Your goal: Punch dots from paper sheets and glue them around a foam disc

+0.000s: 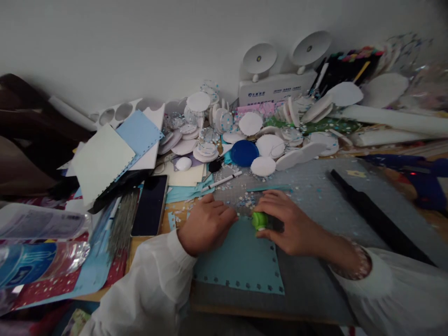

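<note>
Blue paper sheet (234,263), edges punched. Right hand (294,226): pinching green punch (259,220) at sheet's far edge. Left hand (207,225): curled over sheet's left side, grip unclear.

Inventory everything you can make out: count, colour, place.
mat: 1, grey, centre to right
punched sheet: 1, teal, on mat
punch: 1, green, at sheet's far right
confetti: many, blue and white, on mat
pen: 1, white, black, beyond sheet
phone: 1, black, left
bottles: 2, clear, left edge
cream sheet: 1, cream, back left
discs: many, white, back centre
blue disc: 1, blue, among those
box: 1, white, back
round dishes: 2, white, above box
bar: 1, black, right
left hand: 1, white sleeve, over sheet
right hand: 1, white sleeve, holding punch
</note>
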